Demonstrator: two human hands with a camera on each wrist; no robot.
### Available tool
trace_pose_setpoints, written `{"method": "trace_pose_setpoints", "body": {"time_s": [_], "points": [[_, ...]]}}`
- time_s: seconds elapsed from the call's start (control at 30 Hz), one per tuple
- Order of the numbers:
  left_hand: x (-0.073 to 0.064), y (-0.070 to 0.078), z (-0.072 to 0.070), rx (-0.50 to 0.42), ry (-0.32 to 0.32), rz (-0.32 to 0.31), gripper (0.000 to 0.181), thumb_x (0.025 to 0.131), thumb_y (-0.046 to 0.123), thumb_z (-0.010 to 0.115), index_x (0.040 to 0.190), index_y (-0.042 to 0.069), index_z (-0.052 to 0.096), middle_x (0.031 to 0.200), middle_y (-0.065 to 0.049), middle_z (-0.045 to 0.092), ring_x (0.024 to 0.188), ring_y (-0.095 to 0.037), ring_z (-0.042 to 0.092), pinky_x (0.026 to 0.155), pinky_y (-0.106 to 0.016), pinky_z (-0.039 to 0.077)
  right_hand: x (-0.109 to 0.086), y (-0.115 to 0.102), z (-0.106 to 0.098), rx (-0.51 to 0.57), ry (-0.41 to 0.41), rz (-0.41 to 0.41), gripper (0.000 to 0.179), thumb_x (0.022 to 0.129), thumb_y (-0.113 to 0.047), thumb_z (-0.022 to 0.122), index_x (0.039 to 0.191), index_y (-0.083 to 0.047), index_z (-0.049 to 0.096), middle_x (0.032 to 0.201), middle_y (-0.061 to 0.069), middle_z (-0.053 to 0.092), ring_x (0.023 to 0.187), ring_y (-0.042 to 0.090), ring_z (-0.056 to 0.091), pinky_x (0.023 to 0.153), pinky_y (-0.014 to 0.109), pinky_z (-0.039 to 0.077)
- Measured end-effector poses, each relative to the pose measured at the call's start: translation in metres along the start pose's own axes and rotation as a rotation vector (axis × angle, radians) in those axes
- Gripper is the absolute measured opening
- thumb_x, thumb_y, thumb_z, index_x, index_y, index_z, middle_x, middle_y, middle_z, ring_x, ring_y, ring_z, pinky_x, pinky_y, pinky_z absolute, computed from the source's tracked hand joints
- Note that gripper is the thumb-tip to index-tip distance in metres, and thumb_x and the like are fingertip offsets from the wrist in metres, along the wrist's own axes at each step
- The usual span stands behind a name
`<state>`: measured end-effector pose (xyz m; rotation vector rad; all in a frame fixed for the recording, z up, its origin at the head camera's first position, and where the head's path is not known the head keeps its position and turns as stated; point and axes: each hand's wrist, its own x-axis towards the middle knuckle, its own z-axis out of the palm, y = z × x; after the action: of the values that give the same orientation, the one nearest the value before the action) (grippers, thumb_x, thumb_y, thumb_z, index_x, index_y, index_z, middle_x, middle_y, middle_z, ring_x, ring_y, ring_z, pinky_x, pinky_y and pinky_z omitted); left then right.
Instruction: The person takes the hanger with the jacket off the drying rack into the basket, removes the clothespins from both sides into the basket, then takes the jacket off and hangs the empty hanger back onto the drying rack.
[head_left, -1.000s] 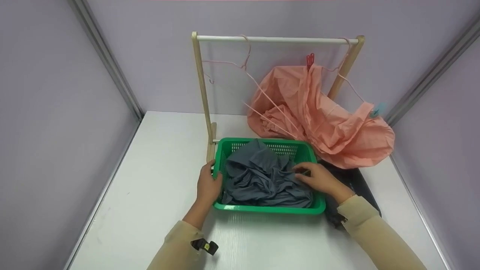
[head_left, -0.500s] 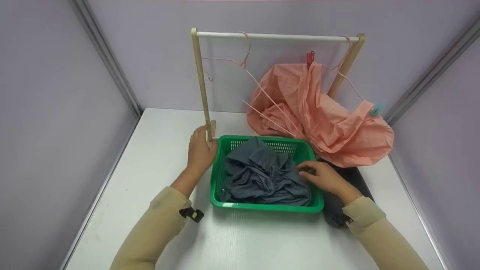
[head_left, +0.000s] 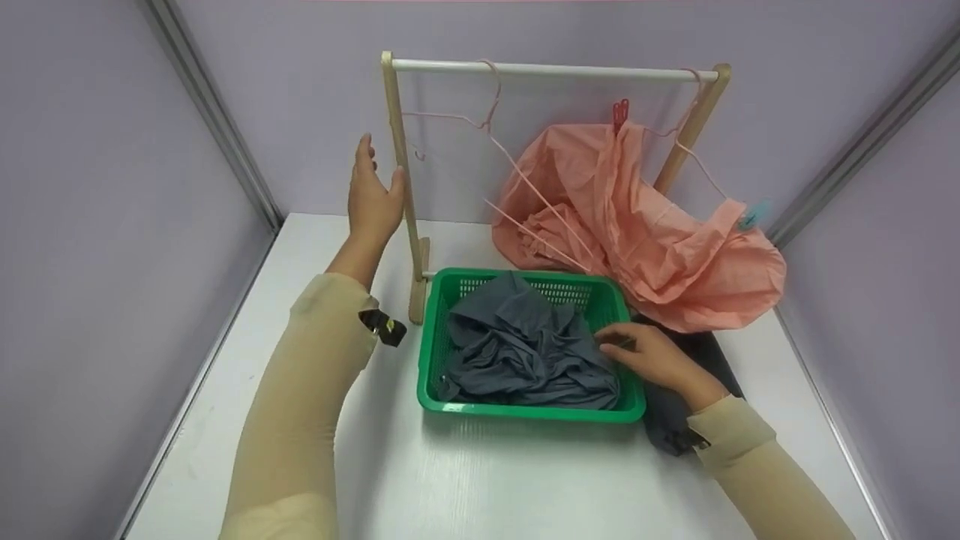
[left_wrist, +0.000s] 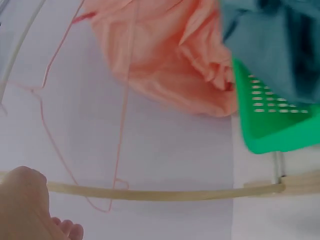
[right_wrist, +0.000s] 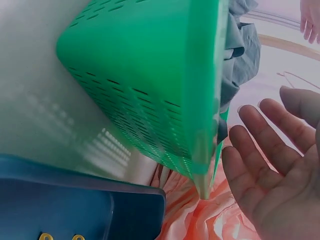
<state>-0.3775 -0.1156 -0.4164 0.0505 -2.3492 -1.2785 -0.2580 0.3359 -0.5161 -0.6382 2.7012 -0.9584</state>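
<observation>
My left hand (head_left: 375, 199) is raised beside the left wooden post (head_left: 391, 101) of a small clothes rack, fingers extended and holding nothing. In the left wrist view, the thumb side lies close to that post; contact I cannot tell. A green basket (head_left: 525, 412) stands on the white table with a crumpled dark grey cloth (head_left: 517, 337) inside. Over the basket's right rim hovers my right hand (head_left: 651, 356), its fingers loosely bent. The right wrist view shows that palm bare, with the fingertips close to the rim and cloth.
A bare pink hanger (head_left: 540, 199) hangs askew from the white rail (head_left: 585, 71). On another hanger (head_left: 701, 169) droops peach fabric (head_left: 581, 165), with a red clip (head_left: 620, 116) and a blue clip (head_left: 754, 216). A dark blue container (right_wrist: 80, 195) sits right of the basket.
My left hand has left the basket's left rim and risen along the rack's left post. My right hand has shifted slightly right, off the cloth. The basket has barely moved.
</observation>
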Motion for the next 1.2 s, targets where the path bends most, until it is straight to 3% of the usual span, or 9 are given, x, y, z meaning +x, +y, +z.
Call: {"method": "trace_pose_setpoints", "body": {"time_s": [0.17, 0.4, 0.6, 0.87, 1.03, 1.1, 1.2], "points": [[0.013, 0.001, 0.004, -0.050, -0.055, -0.058, 0.069, 0.105, 0.026, 0.053, 0.160, 0.015, 0.014, 0.159, -0.013, 0.033, 0.143, -0.027, 0.037, 0.113, -0.038, 0.035, -0.004, 0.000, 0.000, 0.009, 0.009, 0.003, 0.033, 0.099, -0.034, 0.064, 0.127, -0.015, 0.067, 0.119, 0.003, 0.067, 0.102, 0.022, 0.065, 0.091, 0.049, 0.054], [0.017, -0.008, 0.015, -0.027, -0.109, -0.136, 0.052, 0.106, 0.021, 0.051, 0.153, 0.009, 0.034, 0.144, -0.016, 0.053, 0.130, -0.028, 0.053, 0.103, -0.039, 0.046, -0.008, -0.001, 0.003, 0.007, -0.029, -0.015, 0.038, 0.100, -0.036, 0.063, 0.128, -0.011, 0.066, 0.119, 0.002, 0.067, 0.100, 0.019, 0.064, 0.090, 0.045, 0.055], [0.016, -0.013, 0.017, 0.078, -0.060, -0.146, 0.031, 0.106, 0.017, 0.051, 0.131, 0.001, 0.057, 0.122, -0.018, 0.067, 0.108, -0.030, 0.065, 0.090, -0.041, 0.053, -0.008, -0.009, -0.003, 0.008, -0.019, -0.016, 0.037, 0.099, -0.035, 0.064, 0.128, -0.013, 0.066, 0.118, 0.000, 0.067, 0.101, 0.020, 0.062, 0.091, 0.045, 0.054], [0.008, -0.016, 0.019, 0.188, 0.002, -0.098, 0.022, 0.104, 0.015, 0.051, 0.114, -0.001, 0.063, 0.109, -0.018, 0.071, 0.099, -0.031, 0.068, 0.083, -0.042, 0.055, -0.008, -0.023, -0.030, -0.011, 0.051, -0.055, 0.034, 0.099, -0.028, 0.065, 0.128, -0.011, 0.065, 0.120, 0.006, 0.068, 0.103, 0.024, 0.066, 0.090, 0.049, 0.054], [0.006, -0.015, 0.018, 0.179, 0.017, -0.101, 0.023, 0.105, 0.014, 0.051, 0.117, -0.001, 0.063, 0.110, -0.018, 0.071, 0.098, -0.030, 0.069, 0.080, -0.040, 0.056, -0.003, -0.033, -0.060, -0.074, 0.237, -0.136, 0.027, 0.098, -0.018, 0.067, 0.122, -0.006, 0.068, 0.114, 0.009, 0.070, 0.100, 0.028, 0.066, 0.088, 0.053, 0.054], [0.005, -0.014, 0.019, 0.177, 0.023, -0.107, 0.025, 0.105, 0.015, 0.050, 0.119, -0.001, 0.062, 0.111, -0.019, 0.070, 0.099, -0.031, 0.069, 0.080, -0.039, 0.056, 0.000, -0.038, -0.073, -0.122, 0.375, -0.172, 0.025, 0.097, -0.016, 0.068, 0.120, -0.005, 0.069, 0.111, 0.011, 0.069, 0.098, 0.027, 0.063, 0.088, 0.052, 0.053], [0.005, -0.015, 0.020, 0.191, 0.035, -0.112, 0.025, 0.105, 0.015, 0.050, 0.120, -0.001, 0.062, 0.112, -0.019, 0.070, 0.100, -0.031, 0.069, 0.081, -0.040, 0.056, 0.006, -0.045, -0.095, -0.210, 0.656, -0.181, 0.023, 0.096, -0.011, 0.068, 0.117, -0.002, 0.069, 0.113, 0.016, 0.068, 0.104, 0.035, 0.058, 0.093, 0.055, 0.045]]}}
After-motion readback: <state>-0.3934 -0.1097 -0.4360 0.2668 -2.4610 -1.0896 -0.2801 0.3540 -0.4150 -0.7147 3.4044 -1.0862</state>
